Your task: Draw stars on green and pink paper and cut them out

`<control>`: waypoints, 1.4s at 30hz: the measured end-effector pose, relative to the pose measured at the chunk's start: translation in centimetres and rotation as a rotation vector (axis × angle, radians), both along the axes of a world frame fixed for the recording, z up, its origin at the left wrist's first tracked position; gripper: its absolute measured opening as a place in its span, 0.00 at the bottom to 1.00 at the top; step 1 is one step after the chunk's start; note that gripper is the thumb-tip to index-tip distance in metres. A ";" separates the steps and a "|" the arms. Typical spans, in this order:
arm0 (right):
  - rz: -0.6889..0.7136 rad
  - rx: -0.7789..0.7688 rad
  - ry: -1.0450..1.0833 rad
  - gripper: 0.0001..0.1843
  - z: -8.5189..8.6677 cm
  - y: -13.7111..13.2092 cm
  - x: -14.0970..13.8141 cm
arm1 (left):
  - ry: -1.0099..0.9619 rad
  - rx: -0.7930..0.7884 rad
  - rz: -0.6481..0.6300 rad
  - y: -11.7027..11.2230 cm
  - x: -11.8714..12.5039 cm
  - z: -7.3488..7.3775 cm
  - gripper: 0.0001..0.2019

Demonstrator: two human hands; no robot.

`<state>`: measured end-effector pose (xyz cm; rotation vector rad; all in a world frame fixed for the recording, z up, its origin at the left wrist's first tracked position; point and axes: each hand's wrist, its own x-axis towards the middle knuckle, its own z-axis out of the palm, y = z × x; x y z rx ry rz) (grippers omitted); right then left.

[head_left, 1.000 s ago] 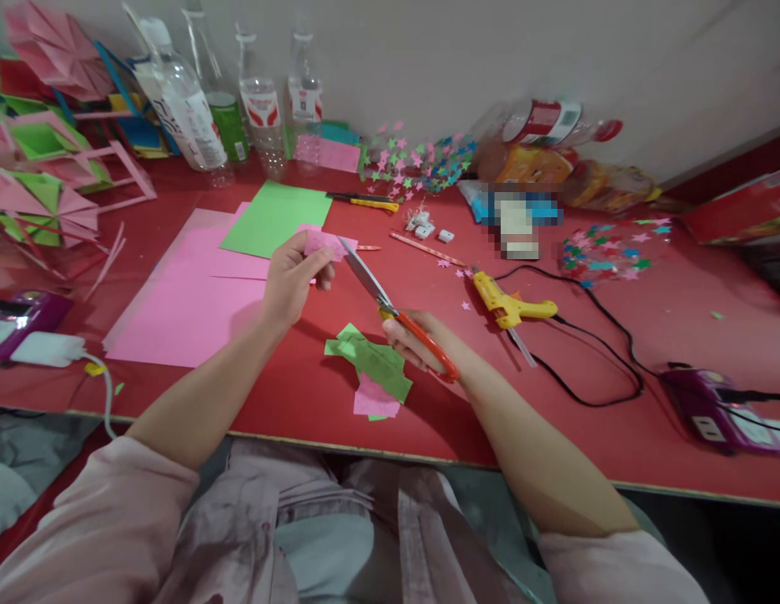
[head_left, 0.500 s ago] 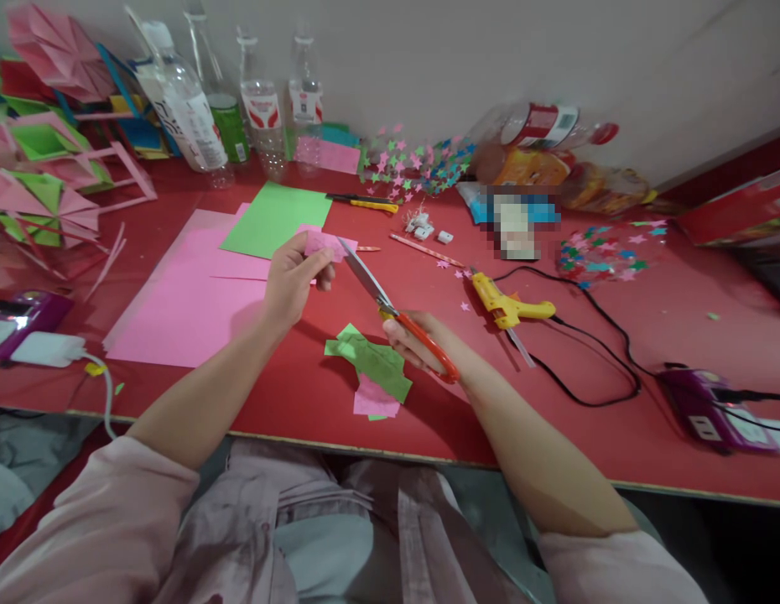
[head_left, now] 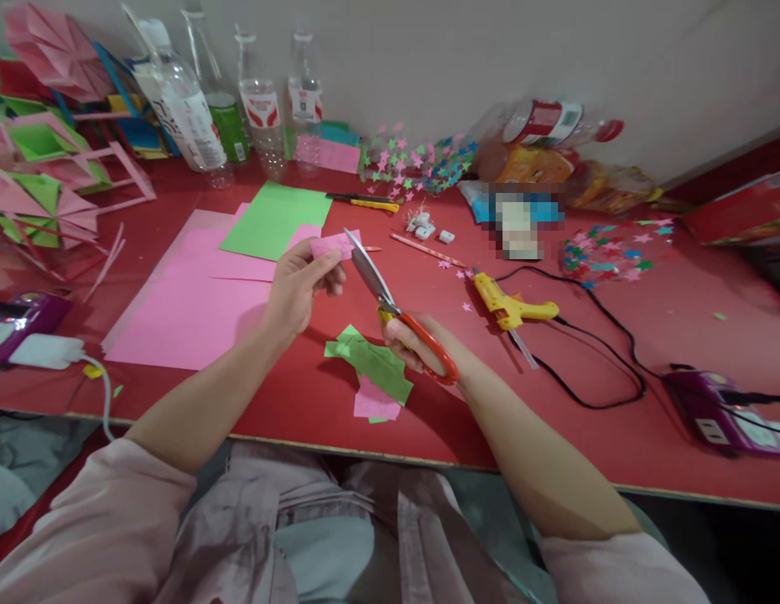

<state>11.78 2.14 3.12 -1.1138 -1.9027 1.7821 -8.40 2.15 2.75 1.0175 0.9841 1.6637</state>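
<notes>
Between the thumb and fingers of my left hand (head_left: 297, 289) is a small piece of pink paper (head_left: 332, 244). My right hand (head_left: 410, 340) grips scissors (head_left: 429, 348) with red-orange handles. Their blades point up and left, with the tips at the right end of the pink piece. Whether the blades are cutting into it I cannot tell. Below the hands lies a loose pile of green paper pieces (head_left: 381, 369) with a pink piece (head_left: 376, 401) under it. Large pink sheets (head_left: 182, 302) and a green sheet (head_left: 273, 220) lie to the left of my left hand.
A yellow glue gun (head_left: 512, 309) with its black cord lies on the right of the red table (head_left: 591, 352). A utility knife (head_left: 371, 205) and a striped pencil (head_left: 428, 249) lie farther back. Several bottles (head_left: 261, 117) line the wall. Purple power strips (head_left: 720, 411) sit at both sides.
My left hand has shifted slightly right and down with the pink paper. The scissor blades look closer together, and their tips have moved slightly right.
</notes>
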 end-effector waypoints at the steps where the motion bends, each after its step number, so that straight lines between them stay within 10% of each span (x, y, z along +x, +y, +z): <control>1: 0.000 0.005 0.000 0.20 0.0 0.0 -0.1 | 0.003 -0.006 0.005 0.0 0.1 0.0 0.07; 42: -0.057 -0.015 -0.019 0.24 0.4 -0.5 -0.5 | 0.066 -0.025 0.019 0.0 0.4 -0.2 0.08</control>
